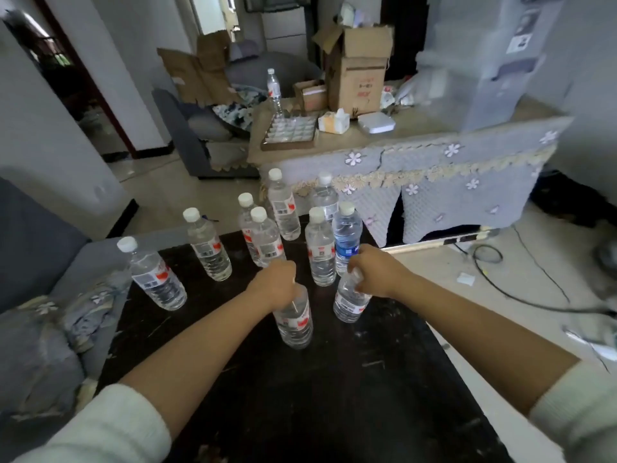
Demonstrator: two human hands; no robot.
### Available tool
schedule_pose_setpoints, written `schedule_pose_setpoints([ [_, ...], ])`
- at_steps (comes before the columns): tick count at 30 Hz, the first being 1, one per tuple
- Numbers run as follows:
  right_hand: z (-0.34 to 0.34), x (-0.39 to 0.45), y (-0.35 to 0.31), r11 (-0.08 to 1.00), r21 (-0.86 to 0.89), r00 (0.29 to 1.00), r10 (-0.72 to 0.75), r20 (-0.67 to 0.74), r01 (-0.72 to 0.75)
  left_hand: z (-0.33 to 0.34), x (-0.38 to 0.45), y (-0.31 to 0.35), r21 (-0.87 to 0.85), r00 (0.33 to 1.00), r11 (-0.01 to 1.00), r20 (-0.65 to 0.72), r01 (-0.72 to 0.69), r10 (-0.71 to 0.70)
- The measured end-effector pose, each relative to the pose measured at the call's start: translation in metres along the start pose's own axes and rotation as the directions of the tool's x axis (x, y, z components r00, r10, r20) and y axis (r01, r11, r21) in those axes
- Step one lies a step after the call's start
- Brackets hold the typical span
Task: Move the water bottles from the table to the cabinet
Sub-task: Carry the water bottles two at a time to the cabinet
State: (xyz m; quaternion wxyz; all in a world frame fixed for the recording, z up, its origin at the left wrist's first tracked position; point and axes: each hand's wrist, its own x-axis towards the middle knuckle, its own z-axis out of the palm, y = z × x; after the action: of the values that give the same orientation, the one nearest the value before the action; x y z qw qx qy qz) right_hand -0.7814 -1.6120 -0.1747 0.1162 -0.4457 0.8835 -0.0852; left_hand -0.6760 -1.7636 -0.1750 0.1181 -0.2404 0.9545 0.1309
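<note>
Two water bottles, the left bottle (pixel 293 324) and the right bottle (pixel 350 300), are stood upright with necks upward on the near middle of the dark bench (pixel 334 396), each gripped at its top by the left hand (pixel 275 287) and right hand (pixel 374 272).

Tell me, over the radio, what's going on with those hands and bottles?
Left hand grips one bottle at the neck. Right hand grips another bottle. Both on dark table. Eight bottles wait behind; nothing blocking.

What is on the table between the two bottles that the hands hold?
Nothing: the head view shows only bare dark table between the left bottle and the right bottle.
</note>
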Motion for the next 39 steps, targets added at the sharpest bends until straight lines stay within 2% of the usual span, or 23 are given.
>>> schedule_pose_setpoints([
  [3,0.001,-0.018,-0.001,0.985,0.078,0.986,0.157,-0.054,-0.153,-0.001,-0.004,0.005,0.059,0.987,0.985,0.015,-0.164,0.163],
  [7,-0.014,-0.050,0.000,0.933,0.142,0.931,0.348,-0.113,-0.332,-0.007,-0.010,0.030,0.099,0.938,0.933,0.045,-0.347,0.344],
  [13,-0.036,-0.137,0.012,0.814,0.204,0.814,0.571,-0.111,-0.543,-0.003,-0.023,0.098,0.043,0.813,0.812,0.060,-0.581,0.579],
  [18,-0.042,-0.226,0.035,0.637,0.293,0.631,0.765,-0.130,-0.713,0.021,-0.054,0.189,-0.029,0.646,0.652,0.101,-0.758,0.756],
  [23,-0.038,-0.323,0.069,0.413,0.419,0.386,0.910,-0.152,-0.809,0.044,-0.089,0.284,-0.163,0.550,0.552,0.063,-0.818,0.833],
  [26,-0.034,-0.384,0.089,0.283,0.484,0.243,0.959,-0.144,-0.828,0.064,-0.116,0.340,-0.134,0.471,0.478,0.084,-0.868,0.878],
  [28,-0.033,-0.430,0.103,0.215,0.503,0.163,0.976,-0.145,-0.837,0.079,-0.138,0.383,-0.111,0.391,0.405,0.131,-0.907,0.911],
  [31,-0.030,-0.498,0.127,0.136,0.520,0.070,0.987,-0.145,-0.843,0.101,-0.174,0.443,-0.069,0.314,0.334,0.205,-0.940,0.927],
  [34,-0.029,-0.562,0.150,0.071,0.533,-0.003,0.991,-0.137,-0.843,0.125,-0.213,0.498,-0.030,0.272,0.292,0.283,-0.956,0.920],
  [39,-0.020,-0.661,0.189,-0.027,0.533,-0.100,0.989,-0.109,-0.846,0.163,-0.273,0.579,-0.069,0.200,0.238,0.350,-0.969,0.915],
])
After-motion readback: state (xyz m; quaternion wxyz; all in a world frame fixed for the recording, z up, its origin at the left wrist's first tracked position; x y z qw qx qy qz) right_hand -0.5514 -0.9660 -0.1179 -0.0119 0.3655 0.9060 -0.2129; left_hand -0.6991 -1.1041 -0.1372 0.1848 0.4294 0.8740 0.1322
